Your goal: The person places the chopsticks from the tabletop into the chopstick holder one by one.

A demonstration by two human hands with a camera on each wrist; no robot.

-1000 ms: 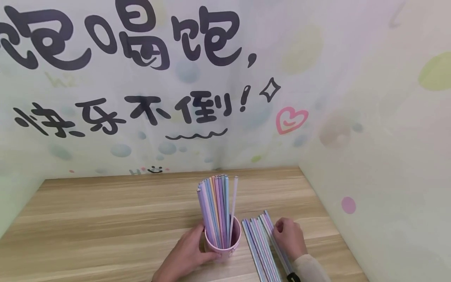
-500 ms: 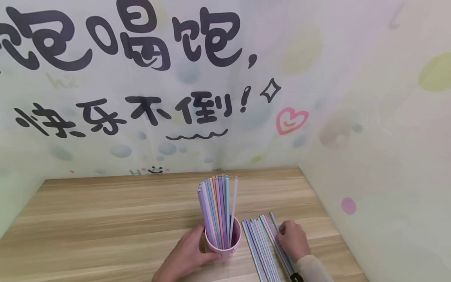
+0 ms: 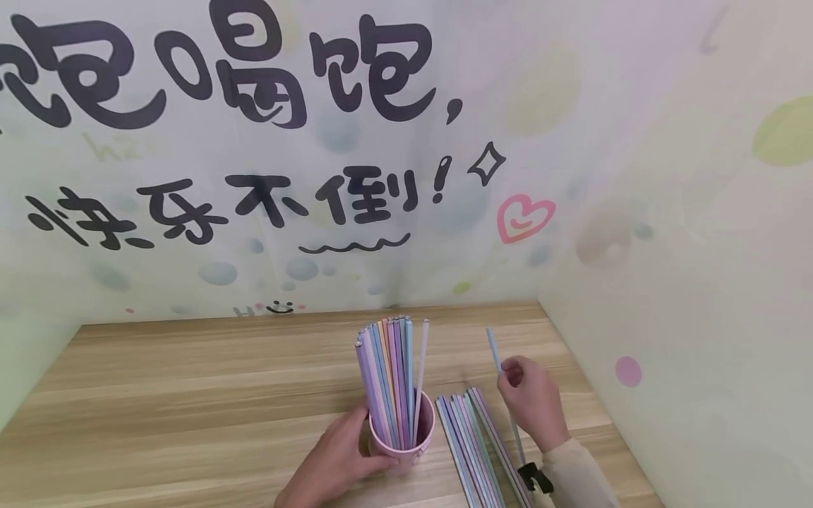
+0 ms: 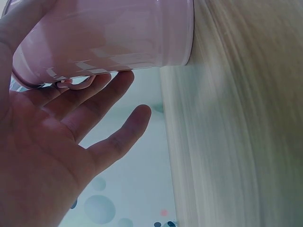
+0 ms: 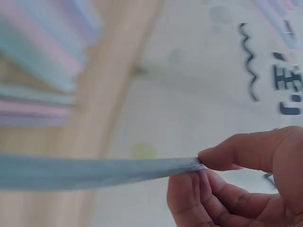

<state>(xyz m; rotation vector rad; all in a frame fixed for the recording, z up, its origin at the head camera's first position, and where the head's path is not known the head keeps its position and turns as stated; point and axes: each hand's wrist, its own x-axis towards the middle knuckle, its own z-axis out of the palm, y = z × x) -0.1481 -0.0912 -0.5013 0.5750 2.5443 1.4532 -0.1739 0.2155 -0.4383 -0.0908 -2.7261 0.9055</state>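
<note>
My left hand (image 3: 336,455) holds a pink cup (image 3: 407,463) from its left side, thumb in front and fingers reaching round the back. In the left wrist view the cup (image 4: 113,35) shows its glossy wall and a small curled handle by the fingers. Many pastel straws (image 3: 389,384) stand upright in it, with one pale pink straw (image 3: 421,381) leaning apart on the right. My right hand (image 3: 536,403) pinches a single light blue straw (image 3: 492,346) between thumb and fingers, raised at a slant. The right wrist view shows the thumb and fingertips gripping this straw (image 5: 94,172).
A row of loose pastel straws (image 3: 466,448) lies on the wooden table (image 3: 190,409) between the cup and my right hand. A small black object (image 3: 536,478) sits by the right sleeve. Printed walls (image 3: 394,282) close off the table's back and sides.
My right hand slides a light blue straw away from the right side of the row, then lifts it up and forward. The left hand and cup stay in place.
</note>
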